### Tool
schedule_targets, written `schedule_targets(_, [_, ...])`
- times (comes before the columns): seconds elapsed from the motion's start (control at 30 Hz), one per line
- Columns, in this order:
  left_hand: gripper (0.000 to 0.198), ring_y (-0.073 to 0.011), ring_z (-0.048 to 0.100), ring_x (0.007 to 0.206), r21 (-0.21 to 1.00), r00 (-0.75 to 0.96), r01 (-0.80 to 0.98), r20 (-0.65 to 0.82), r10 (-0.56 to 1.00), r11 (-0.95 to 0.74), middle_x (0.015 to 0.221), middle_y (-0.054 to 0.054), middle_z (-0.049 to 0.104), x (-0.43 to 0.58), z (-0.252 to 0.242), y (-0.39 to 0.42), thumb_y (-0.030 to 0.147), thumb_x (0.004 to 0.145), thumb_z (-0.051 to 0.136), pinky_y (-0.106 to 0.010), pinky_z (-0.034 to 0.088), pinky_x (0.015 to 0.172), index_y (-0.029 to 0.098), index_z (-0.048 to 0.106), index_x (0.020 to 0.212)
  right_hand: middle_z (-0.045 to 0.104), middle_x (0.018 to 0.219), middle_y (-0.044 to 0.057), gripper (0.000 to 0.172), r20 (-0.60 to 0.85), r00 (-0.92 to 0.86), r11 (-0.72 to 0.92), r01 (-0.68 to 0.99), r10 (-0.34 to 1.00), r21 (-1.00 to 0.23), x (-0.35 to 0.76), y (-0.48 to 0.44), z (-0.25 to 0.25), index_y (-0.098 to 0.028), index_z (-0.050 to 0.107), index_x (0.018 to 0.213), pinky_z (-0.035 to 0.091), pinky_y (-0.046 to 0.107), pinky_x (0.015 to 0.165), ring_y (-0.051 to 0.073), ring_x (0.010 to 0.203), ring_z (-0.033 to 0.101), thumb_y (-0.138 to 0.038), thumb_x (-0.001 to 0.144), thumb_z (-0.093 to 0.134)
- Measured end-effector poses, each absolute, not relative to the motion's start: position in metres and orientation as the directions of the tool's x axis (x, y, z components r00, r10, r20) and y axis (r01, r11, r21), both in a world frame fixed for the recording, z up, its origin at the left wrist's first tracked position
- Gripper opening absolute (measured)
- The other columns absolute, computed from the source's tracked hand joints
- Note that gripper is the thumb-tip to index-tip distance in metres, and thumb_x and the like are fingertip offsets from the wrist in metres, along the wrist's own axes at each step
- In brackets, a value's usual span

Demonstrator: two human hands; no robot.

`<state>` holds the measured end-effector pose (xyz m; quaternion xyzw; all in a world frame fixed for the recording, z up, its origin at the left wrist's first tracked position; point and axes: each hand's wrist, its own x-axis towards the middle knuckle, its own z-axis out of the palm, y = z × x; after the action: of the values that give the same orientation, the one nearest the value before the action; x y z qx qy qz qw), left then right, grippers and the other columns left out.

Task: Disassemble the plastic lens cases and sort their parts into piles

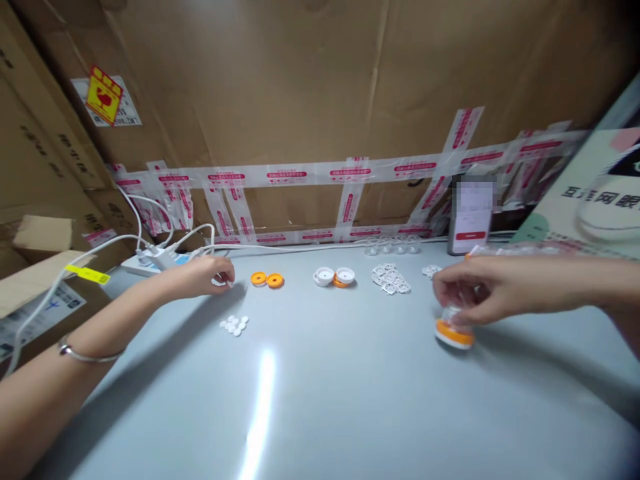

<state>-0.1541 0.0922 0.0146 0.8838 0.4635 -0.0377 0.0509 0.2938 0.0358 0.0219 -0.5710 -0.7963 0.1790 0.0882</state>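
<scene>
Assembly seems mid-step: the right hand (480, 290), arm reaching in low from the right, closes its fingers on the top of an orange-based piece (453, 335) standing on the table (350, 400). The left hand (210, 275), arm stretched forward, pinches what may be a white disc (221, 284), beyond the loose discs (234, 325). Joining the parts would need a fine, steady pinch

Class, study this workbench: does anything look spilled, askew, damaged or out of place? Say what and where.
Little stands out. The parts lie in tidy groups: white discs, orange rings, white caps. Only the orange-based piece under the right hand looks tilted on the table, gripped by its fingers.
</scene>
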Motion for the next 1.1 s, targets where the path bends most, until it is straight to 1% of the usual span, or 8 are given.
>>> schedule_targets(0.03, [0.020,-0.0131,0.059,0.072,0.054,0.576,0.817,-0.104,0.811,-0.574,0.084,-0.005,0.062,-0.155,0.013,0.092,0.030,0.072,0.046,-0.022,0.047,0.068,0.016,0.060,0.077,0.059,0.062,0.003,0.015,-0.193,-0.444,0.334,0.842,0.875,-0.423,0.280,0.030,0.024,-0.024,0.061,0.065,0.041,0.026,0.048,0.015,0.054,0.055,-0.037,0.065,0.069])
schedule_targets(0.1, [0.020,-0.0129,0.058,0.072,0.050,0.590,0.807,-0.098,0.801,-0.589,0.084,-0.006,0.061,-0.158,0.011,0.095,0.029,0.073,0.045,-0.022,0.046,0.070,0.016,0.060,0.076,0.061,0.072,0.003,0.010,-0.246,-0.563,0.394,0.771,0.789,-0.500,0.256,0.020,0.024,-0.025,0.061,0.073,0.044,0.026,0.053,0.016,0.062,0.057,-0.035,0.073,0.061])
schedule_targets(0.33, [0.021,-0.0130,0.057,0.075,-0.014,0.626,0.776,-0.098,0.773,-0.630,0.085,-0.005,0.060,-0.174,0.002,0.112,0.025,0.074,0.045,-0.022,0.044,0.072,0.016,0.063,0.077,0.061,0.075,0.001,0.007,-0.033,-0.608,0.489,0.668,0.793,-0.560,0.212,0.011,0.007,-0.024,0.061,0.077,0.041,0.026,0.057,0.016,0.066,0.055,-0.026,0.070,0.060])
schedule_targets(0.5, [0.022,-0.0131,0.058,0.076,-0.065,0.608,0.786,-0.103,0.787,-0.615,0.088,-0.005,0.061,-0.178,0.003,0.114,0.028,0.075,0.045,-0.022,0.044,0.074,0.017,0.064,0.080,0.061,0.082,0.003,0.013,0.057,-0.609,0.505,0.597,0.791,-0.624,0.202,0.015,-0.009,-0.022,0.060,0.084,0.044,0.027,0.065,0.016,0.071,0.056,-0.030,0.075,0.057])
schedule_targets(0.7, [0.032,-0.0178,0.057,0.080,-0.059,0.641,0.765,0.166,0.749,-0.642,0.090,-0.008,0.061,-0.132,0.025,0.088,0.039,0.083,0.041,-0.029,0.043,0.076,0.015,0.062,0.085,0.058,0.071,0.000,0.016,0.110,-0.513,0.442,0.587,0.851,-0.678,0.189,0.018,-0.021,-0.019,0.053,0.074,0.040,0.025,0.059,0.012,0.064,0.052,-0.034,0.074,0.060])
schedule_targets(0.8, [0.032,-0.0169,0.057,0.078,0.110,0.709,0.681,0.151,0.689,-0.724,0.089,-0.006,0.060,-0.081,0.019,0.062,0.045,0.081,0.049,-0.028,0.043,0.072,0.017,0.061,0.090,0.053,0.061,-0.003,0.030,0.119,-0.422,0.375,0.600,0.899,-0.707,0.184,0.021,-0.026,-0.019,0.046,0.065,0.034,0.023,0.052,0.010,0.055,0.045,-0.040,0.068,0.066])
schedule_targets(0.9, [0.046,-0.0185,0.056,0.079,0.296,0.724,0.639,0.079,0.685,-0.710,0.093,-0.006,0.059,-0.035,-0.003,0.038,0.051,0.069,0.063,-0.028,0.043,0.069,0.017,0.057,0.099,0.048,0.054,-0.006,0.036,0.111,-0.336,0.289,0.543,0.935,-0.788,0.181,0.025,-0.035,-0.019,0.044,0.064,0.030,0.021,0.048,0.008,0.050,0.041,-0.043,0.060,0.071])
schedule_targets(1.1, [0.044,-0.0179,0.052,0.074,0.552,0.591,0.612,0.158,0.791,-0.567,0.079,-0.002,0.056,0.003,-0.046,0.026,0.054,0.061,0.069,-0.026,0.039,0.062,0.017,0.053,0.078,0.045,0.052,-0.008,0.040,0.102,-0.289,0.217,0.404,0.952,-0.889,0.171,0.024,-0.049,-0.020,0.041,0.065,0.029,0.019,0.046,0.007,0.049,0.039,-0.037,0.055,0.075])
